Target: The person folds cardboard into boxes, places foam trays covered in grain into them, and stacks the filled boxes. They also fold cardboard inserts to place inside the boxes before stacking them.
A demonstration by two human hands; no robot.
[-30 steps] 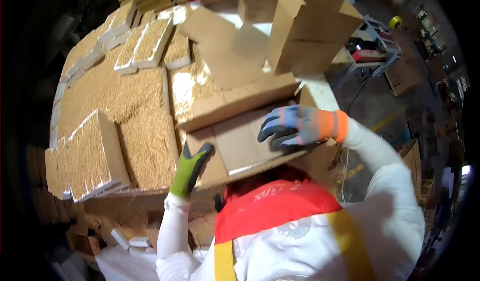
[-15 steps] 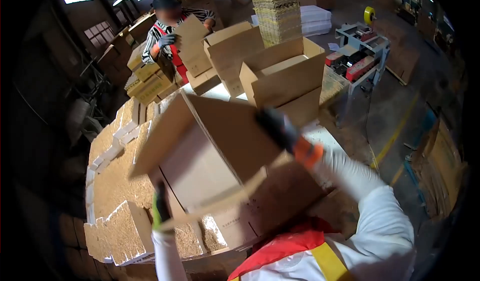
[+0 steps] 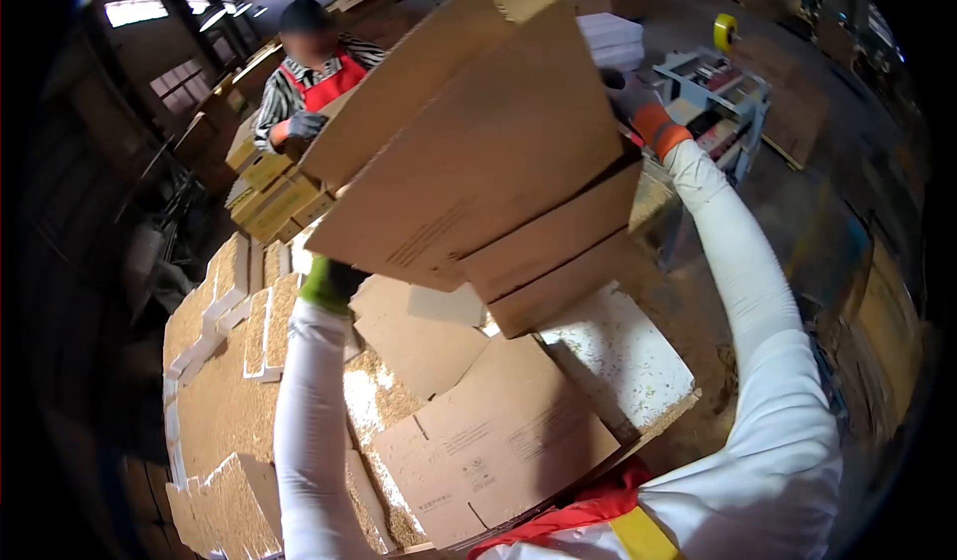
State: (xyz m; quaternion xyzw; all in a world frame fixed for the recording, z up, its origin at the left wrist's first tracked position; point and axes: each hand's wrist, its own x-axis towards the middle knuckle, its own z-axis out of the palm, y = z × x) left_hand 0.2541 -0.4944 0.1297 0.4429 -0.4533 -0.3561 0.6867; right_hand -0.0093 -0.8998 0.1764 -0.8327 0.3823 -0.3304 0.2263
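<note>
A large brown cardboard box (image 3: 498, 151) is raised and tilted in front of me, its long flaps spread at the top. My left hand (image 3: 333, 283), in a green and dark glove, is at the box's lower left corner, its fingers mostly hidden behind the cardboard. At the upper right side of the box is my right hand (image 3: 638, 107), in a dark glove with an orange cuff; its fingers are blurred. Below, a flat printed cardboard piece (image 3: 498, 440) lies near my apron, with another cardboard sheet (image 3: 414, 336) behind it.
A co-worker (image 3: 314, 72) in a red apron stands at the back left beside stacked cartons (image 3: 279, 201). White-edged boards (image 3: 214, 381) cover the table's left. A machine with yellow tape (image 3: 725, 32) stands back right. A white board (image 3: 623, 356) lies at right.
The box in front of me has risen and moved away, exposing the flat cardboard below. Both my hands have moved up and forward. The co-worker's raised cardboard is no longer visible.
</note>
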